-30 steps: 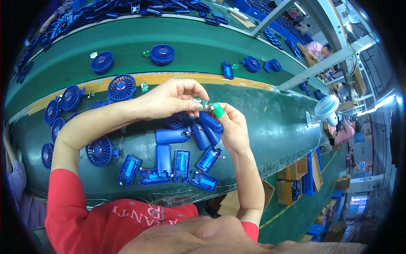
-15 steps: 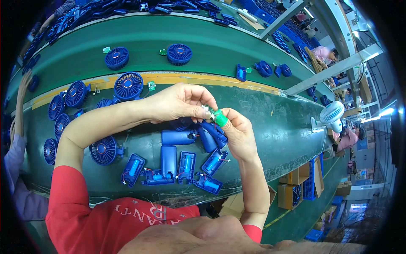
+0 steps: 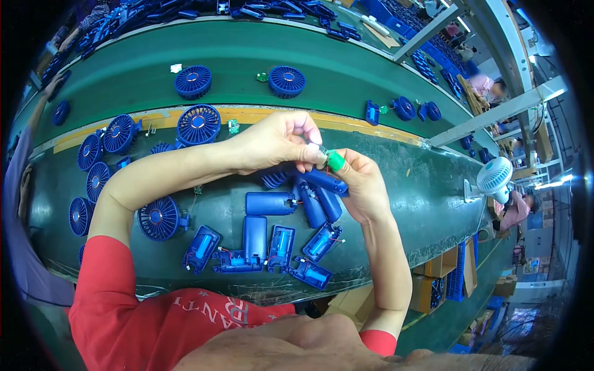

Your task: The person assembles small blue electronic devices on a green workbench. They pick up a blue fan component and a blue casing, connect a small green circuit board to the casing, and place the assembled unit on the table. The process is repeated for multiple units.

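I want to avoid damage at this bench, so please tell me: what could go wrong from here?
The small part between the left hand and right hand is mostly hidden by fingertips; it could slip among the casings. A connector sticks out from one open casing and might catch. The left forearm partly covers a fan and may nudge it.

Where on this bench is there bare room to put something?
The widest bare patch is the bench between the right hand and the small white fan, below the yellow strip; just a tiny speck shows there. The middle is crowded with blue cases, the left with round blue fans.
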Demonstrator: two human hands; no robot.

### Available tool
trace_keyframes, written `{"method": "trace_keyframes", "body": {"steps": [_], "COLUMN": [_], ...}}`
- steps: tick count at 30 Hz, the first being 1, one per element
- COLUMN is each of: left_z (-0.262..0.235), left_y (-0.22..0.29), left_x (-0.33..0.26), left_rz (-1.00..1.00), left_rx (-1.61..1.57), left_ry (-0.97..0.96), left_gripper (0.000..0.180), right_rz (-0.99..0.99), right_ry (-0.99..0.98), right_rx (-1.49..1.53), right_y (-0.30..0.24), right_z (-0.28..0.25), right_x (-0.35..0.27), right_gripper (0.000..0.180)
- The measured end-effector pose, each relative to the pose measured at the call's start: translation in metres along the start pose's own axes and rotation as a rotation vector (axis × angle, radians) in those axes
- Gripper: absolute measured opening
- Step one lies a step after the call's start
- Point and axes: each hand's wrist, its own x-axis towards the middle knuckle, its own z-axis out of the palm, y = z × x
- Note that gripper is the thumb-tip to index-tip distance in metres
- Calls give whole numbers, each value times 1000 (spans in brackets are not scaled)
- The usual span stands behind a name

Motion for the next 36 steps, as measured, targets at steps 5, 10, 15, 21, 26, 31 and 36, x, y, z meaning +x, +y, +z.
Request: {"method": "trace_keyframes", "body": {"steps": [5,10,15,21,26,31,36], "left_z": [-10,-17,-21,-23,-27,-105,-145], "left_y": [5,3,5,-2,6,-20,-55], "left_x": [12,15,16,8,27,89,118], "left_rz": [-42,20,-37,-104,-73,64,129], "left_rx": [53,-1,-37,-125,180,762,1139], "left_ry": [-9,-14,-94,-173,-82,396,355], "left_gripper": [19,21,21,21,15,25,39], "right_rz": [44,15,53,36,12,-203,-393], "right_ry": [-22,-33,-144,-151,-41,115,337], "right_rx": [110,182,254,166,137,292,162], "right_y": [-8,-7,1,6,-3,-51,-82], "right_z": [-2,0,-9,-6,-14,-33,-63], "right_x": [10,9,16,14,24,66,101], "right_gripper": [19,21,21,21,19,17,18]}}
